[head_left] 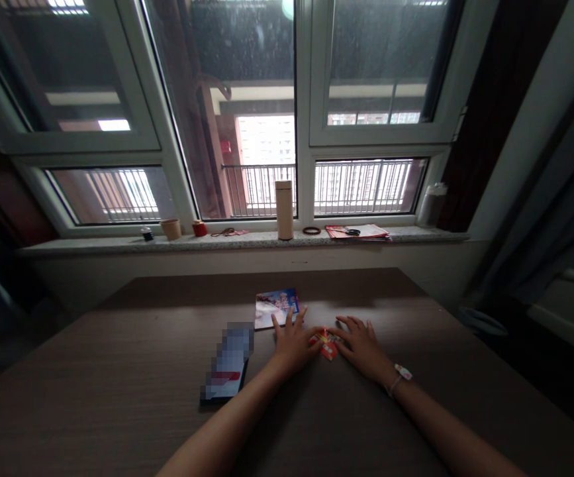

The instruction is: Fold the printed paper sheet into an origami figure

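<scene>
surface (118, 364): wood-grained, smooth, soft sheen | red piece (328, 350): paper-like, smooth | booklet (271, 307): printed paper, glossy | sill (247, 242): speckled, stone-like | flask (284, 211): smooth, matt | cup (171, 230): paper-like, matt | window pane (251, 46): glass, spotted | curtain (539, 218): matt cloth

The phone (230, 363) lies left of the paper piece (329, 350).

Around the wrist, just behind the right hand (363, 351), sits a thin, pale, cord-like bracelet (390, 386) bearing a small white oblong charm (402, 371) with reddish spots; behind the left hand (294, 348), the forearm (254, 405) is bare.
</scene>
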A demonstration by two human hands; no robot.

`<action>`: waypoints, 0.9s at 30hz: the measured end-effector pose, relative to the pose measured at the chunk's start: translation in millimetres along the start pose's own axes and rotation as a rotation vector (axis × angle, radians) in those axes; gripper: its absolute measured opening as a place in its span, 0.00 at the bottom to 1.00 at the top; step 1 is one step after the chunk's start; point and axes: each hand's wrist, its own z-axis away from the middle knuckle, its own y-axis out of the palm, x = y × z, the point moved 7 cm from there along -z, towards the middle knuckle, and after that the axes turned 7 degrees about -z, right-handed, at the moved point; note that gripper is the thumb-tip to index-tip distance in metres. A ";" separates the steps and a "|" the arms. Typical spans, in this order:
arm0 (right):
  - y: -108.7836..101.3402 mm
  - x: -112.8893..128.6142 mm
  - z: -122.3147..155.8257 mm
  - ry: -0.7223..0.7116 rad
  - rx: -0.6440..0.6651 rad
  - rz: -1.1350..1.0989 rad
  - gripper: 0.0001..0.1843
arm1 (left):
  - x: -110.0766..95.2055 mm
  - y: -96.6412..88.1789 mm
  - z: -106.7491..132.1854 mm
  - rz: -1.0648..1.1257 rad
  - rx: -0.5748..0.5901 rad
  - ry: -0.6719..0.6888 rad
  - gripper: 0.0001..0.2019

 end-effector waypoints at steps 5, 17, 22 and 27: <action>0.3 0.8 -0.5 -0.011 0.001 -0.015 0.21 | 0.0 1.1 -0.5 0.004 -0.005 0.008 0.21; -0.1 8.6 -0.3 -0.099 0.000 0.020 0.21 | 0.1 3.0 1.1 -0.012 -0.097 0.036 0.22; -1.1 15.2 0.7 -0.184 0.007 -0.007 0.23 | -0.7 1.3 1.0 -0.029 -0.144 0.045 0.22; -0.8 14.4 0.1 -0.191 -0.003 -0.032 0.21 | -2.9 -3.8 1.1 -0.022 -0.181 0.077 0.16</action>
